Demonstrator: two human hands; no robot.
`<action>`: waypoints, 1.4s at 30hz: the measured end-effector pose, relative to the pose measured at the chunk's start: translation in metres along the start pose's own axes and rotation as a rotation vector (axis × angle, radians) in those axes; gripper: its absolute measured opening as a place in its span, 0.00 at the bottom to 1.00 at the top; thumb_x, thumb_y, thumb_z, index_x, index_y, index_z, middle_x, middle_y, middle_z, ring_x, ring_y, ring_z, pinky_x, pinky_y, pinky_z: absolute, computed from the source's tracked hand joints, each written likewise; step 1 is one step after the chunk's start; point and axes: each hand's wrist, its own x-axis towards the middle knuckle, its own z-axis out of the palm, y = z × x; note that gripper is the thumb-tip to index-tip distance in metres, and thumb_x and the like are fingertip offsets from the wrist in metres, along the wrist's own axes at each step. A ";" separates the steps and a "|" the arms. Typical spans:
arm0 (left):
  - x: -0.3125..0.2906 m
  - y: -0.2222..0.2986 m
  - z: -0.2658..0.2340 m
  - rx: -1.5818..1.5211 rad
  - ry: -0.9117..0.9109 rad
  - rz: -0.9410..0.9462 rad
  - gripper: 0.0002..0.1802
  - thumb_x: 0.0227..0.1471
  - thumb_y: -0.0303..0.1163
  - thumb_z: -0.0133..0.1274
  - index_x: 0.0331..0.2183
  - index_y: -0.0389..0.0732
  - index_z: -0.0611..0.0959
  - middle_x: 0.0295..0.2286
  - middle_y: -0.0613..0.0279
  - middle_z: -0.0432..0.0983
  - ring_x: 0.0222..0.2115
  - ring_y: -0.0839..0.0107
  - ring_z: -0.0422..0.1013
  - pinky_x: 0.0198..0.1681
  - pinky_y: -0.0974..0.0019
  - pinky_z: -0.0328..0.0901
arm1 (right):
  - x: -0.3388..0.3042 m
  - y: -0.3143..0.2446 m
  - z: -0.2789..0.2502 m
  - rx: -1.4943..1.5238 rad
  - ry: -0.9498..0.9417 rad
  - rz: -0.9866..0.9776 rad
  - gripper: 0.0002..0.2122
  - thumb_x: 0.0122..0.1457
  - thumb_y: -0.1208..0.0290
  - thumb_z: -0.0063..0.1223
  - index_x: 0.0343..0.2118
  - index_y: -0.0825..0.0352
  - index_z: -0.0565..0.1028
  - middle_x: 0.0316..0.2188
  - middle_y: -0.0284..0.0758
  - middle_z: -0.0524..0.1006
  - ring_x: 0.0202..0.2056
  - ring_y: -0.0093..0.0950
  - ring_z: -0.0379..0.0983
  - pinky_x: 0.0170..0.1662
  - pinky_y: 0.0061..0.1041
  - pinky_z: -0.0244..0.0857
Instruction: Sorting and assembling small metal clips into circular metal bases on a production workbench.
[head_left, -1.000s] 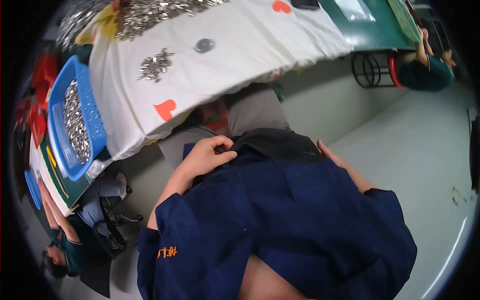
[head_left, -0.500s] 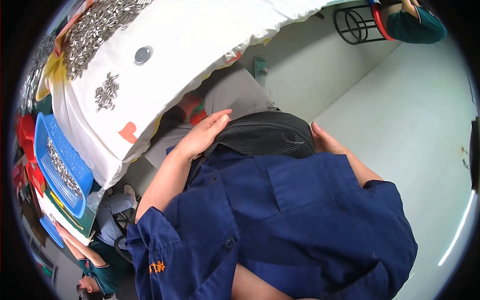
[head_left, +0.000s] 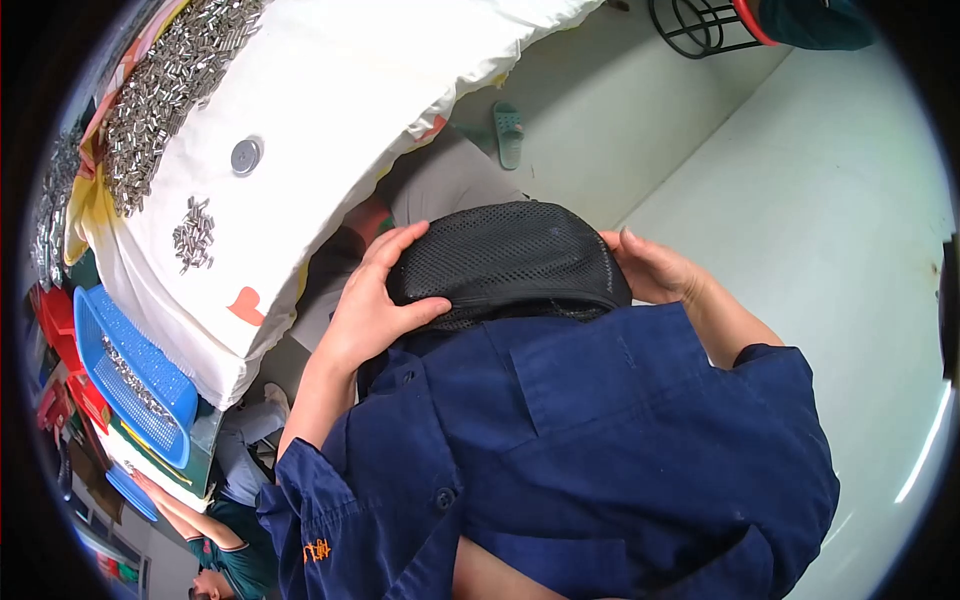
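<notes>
A black mesh pouch [head_left: 510, 255], rounded at its far side, sits at my waist against my dark blue shirt. My left hand [head_left: 378, 300] grips its left end, thumb on the near edge and fingers curved around the far side. At the opposite end my right hand [head_left: 655, 268] presses against the pouch's side, thumb up; part of its fingers is hidden behind the mesh. The pouch's inside does not show.
On the left stands a white-covered table [head_left: 330, 90] with a big heap of small metal cylinders [head_left: 180, 100], a smaller pile [head_left: 193, 237] and a grey round disc [head_left: 245, 156]. A blue basket [head_left: 140, 385] holds more pieces. A co-worker [head_left: 235, 545] works lower left. A stool [head_left: 700, 25] stands far right.
The pouch has tipped so more of its mesh top shows. My left hand has spread its thumb over the near edge; my right hand has come in closer against the side.
</notes>
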 end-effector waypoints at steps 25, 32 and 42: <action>0.062 0.024 0.026 0.235 -0.508 0.073 0.38 0.32 0.38 0.60 0.48 0.44 0.65 0.45 0.53 0.63 0.47 0.61 0.59 0.51 0.65 0.54 | 0.002 0.013 -0.005 -0.005 -0.004 0.006 0.36 0.49 0.43 0.41 0.53 0.67 0.54 0.51 0.37 0.60 0.51 0.29 0.57 0.53 0.31 0.50; 0.058 0.021 0.027 0.289 -0.451 0.119 0.35 0.32 0.40 0.61 0.46 0.44 0.68 0.43 0.54 0.64 0.46 0.60 0.60 0.50 0.65 0.55 | 0.001 0.010 -0.006 0.002 -0.026 -0.008 0.31 0.52 0.47 0.41 0.52 0.67 0.57 0.50 0.37 0.61 0.51 0.29 0.57 0.53 0.32 0.51; 0.063 0.014 0.035 0.362 -0.457 -0.018 0.33 0.39 0.46 0.55 0.47 0.42 0.67 0.43 0.51 0.65 0.45 0.60 0.61 0.49 0.65 0.56 | 0.007 0.012 -0.010 0.016 0.165 0.153 0.26 0.57 0.50 0.33 0.49 0.68 0.61 0.47 0.37 0.65 0.47 0.27 0.62 0.50 0.29 0.56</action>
